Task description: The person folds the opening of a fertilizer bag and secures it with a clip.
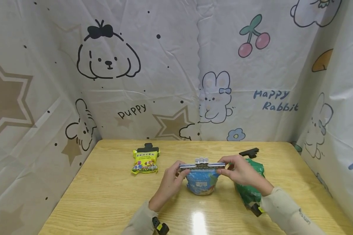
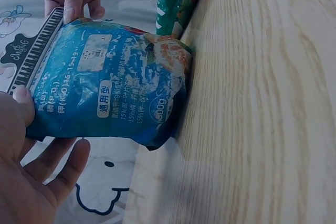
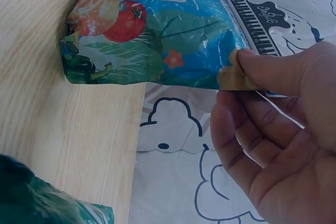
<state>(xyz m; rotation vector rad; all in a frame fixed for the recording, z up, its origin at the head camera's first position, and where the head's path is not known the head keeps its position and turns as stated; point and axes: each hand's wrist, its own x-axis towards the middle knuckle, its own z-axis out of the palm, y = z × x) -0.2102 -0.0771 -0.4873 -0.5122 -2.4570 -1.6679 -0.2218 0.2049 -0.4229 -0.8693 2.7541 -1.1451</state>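
standing beyond the left hand and the right hand, the printed cloth is pale, creased fabric with cartoon outlines. below them lies the counter, smooth, straight-grained and glossy enough to throw back light. the green bag lies beside and partly under the right hand and its wrist, perhaps to leave room between the two; its film is shiny and wrinkled. the blue bag is between the hands, plump and rounded below, flattening toward its mouth. each hand pinches a top corner of it, thumb to the near face and fingers behind, probably to keep the mouth level and the bag upright. the yellow packet, squarish and puffy, lies beyond the left hand, outward of it. along the blue mouth runs the piano-key clip, long, straight and rigid-looking, its ends caught in the same pinches. a dark clip spans the packet's far edge, likely holding it closed; a second clip, matte black, lies just beyond the right hand.
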